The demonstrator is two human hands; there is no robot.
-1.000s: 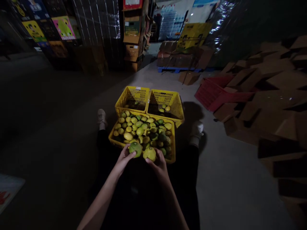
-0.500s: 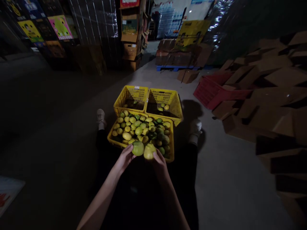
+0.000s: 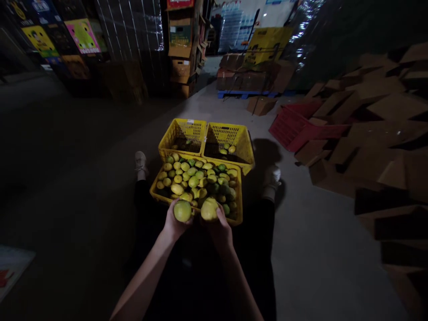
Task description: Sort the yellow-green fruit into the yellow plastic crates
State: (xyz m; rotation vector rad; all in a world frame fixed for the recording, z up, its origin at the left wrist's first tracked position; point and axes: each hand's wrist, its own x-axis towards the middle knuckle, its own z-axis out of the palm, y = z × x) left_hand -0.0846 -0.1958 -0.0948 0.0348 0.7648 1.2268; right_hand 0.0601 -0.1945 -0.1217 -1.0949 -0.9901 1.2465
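Clock positions are read from the centre of the front crate, with 12 at the far side.

Largest first: we record a heap of cardboard (image 3: 374,133) toward 3 o'clock. The front yellow crate (image 3: 240,194) is loaded with yellow and green fruit (image 3: 194,181), the greener pieces mostly toward 3 to 4 o'clock. A red crate (image 3: 289,129) lies tilted at 2 o'clock, beside the cardboard. Two rear yellow crates sit side by side just beyond the front one: the rear left crate (image 3: 166,140) at 11, a few pieces inside, dim; the rear right crate (image 3: 248,154) at 1, a small cluster on its bottom.

Our left hand (image 3: 173,224), at 7 o'clock, cups a greenish round fruit (image 3: 182,211), fingers closed round its outer side. Our right hand (image 3: 222,226), at 5 o'clock, grips a yellow fruit (image 3: 209,209), fingertips on its right side. We see the two held fruits near each other, apart, before the near rim.
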